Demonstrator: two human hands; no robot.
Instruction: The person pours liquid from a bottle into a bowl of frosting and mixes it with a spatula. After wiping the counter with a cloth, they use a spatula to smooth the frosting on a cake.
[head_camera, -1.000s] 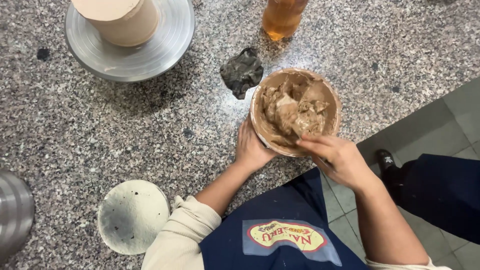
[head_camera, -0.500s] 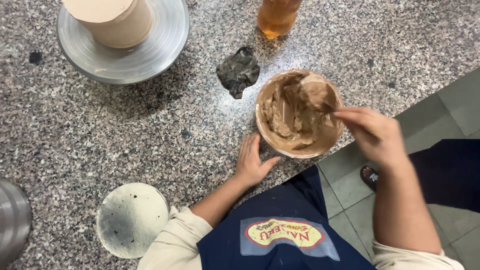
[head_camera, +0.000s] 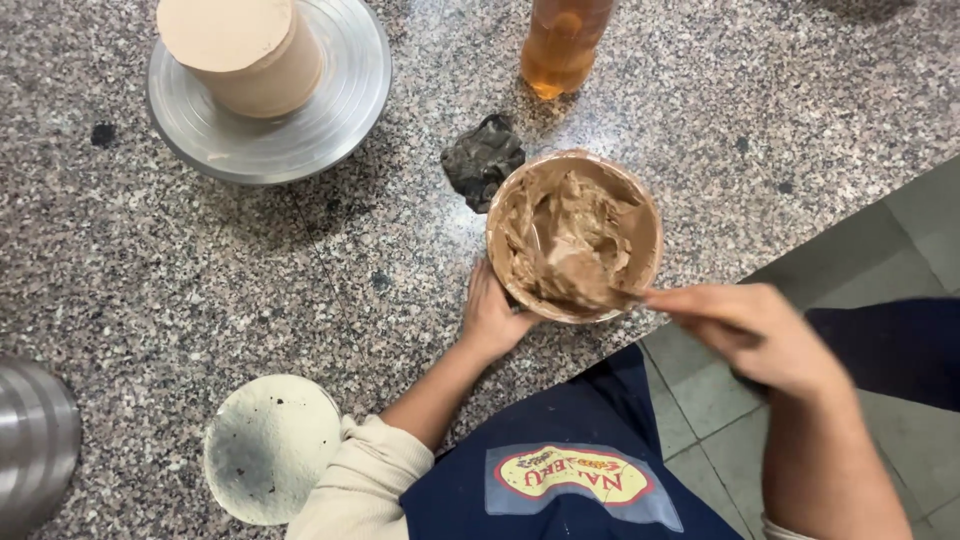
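Observation:
A round bowl (head_camera: 648, 215) full of thick brown cream stands near the edge of the speckled granite counter (head_camera: 200, 280). My left hand (head_camera: 492, 318) presses against the bowl's near-left side and steadies it. My right hand (head_camera: 750, 335) is blurred to the right of the bowl, closed on the handle of a spatula (head_camera: 585, 280) whose cream-covered blade lies in the mixture. A dark crumpled cloth (head_camera: 482, 160) lies just left of the bowl.
A frosted round cake (head_camera: 245, 50) sits on a metal turntable (head_camera: 330, 120) at the top left. An amber bottle (head_camera: 562, 45) stands behind the bowl. A round white board (head_camera: 268, 448) lies near my left elbow. A steel vessel (head_camera: 35, 445) shows at the left edge.
My right hand has swung the spatula through the cream, from the bowl's front to its right and now to the lower right. My left hand slid a little lower and then came back to the bowl's side.

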